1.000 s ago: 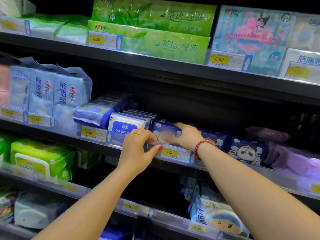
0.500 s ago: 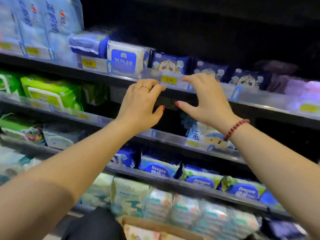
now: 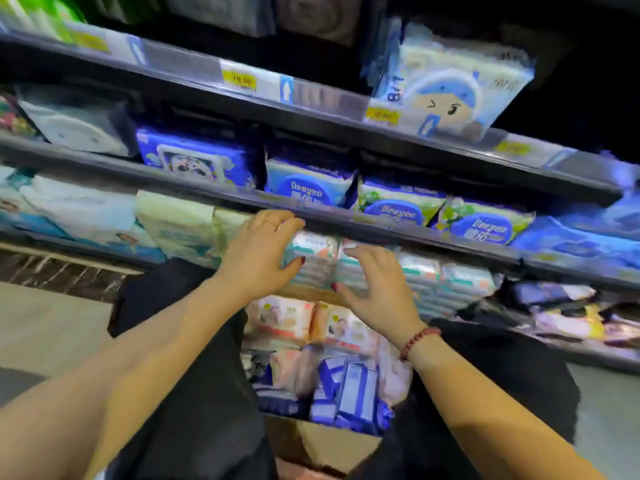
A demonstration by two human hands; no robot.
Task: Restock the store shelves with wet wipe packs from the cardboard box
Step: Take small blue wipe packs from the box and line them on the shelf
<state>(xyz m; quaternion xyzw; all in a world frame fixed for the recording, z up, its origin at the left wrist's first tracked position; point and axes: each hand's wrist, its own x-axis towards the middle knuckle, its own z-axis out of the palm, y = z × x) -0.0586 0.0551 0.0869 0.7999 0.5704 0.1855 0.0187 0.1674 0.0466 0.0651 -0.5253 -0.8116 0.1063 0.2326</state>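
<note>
Since before: both hands have dropped from the rail of a higher shelf to the low shelves [image 3: 485,253], and the view has tipped down so the cardboard box [image 3: 322,441] now shows.
Around: blue packs [image 3: 405,206] stand in a row on the shelf above the hands. Pale stacked packs [image 3: 450,282] fill the bottom shelf behind them. A bag with a cartoon face [image 3: 446,95] sits higher up, near a yellow price tag [image 3: 242,79].
In the way: a dark shelf edge [image 3: 346,225] runs right over the left fingertips; blur hides whether they touch it.
Box: on the floor between dark-trousered knees [image 3: 194,393], open, just below both hands.
Wipe packs [image 3: 280,317]: pink-and-white ones and blue ones, all lying inside the box.
Left hand [image 3: 258,252]: back to the camera, fingers spread and slightly bent, holding nothing; a ring on one finger.
Right hand [image 3: 375,289]: lower, just beside the left, fingers splayed and loosely curved above the box's far edge, holding nothing; a red bead bracelet [image 3: 417,341] at the wrist.
</note>
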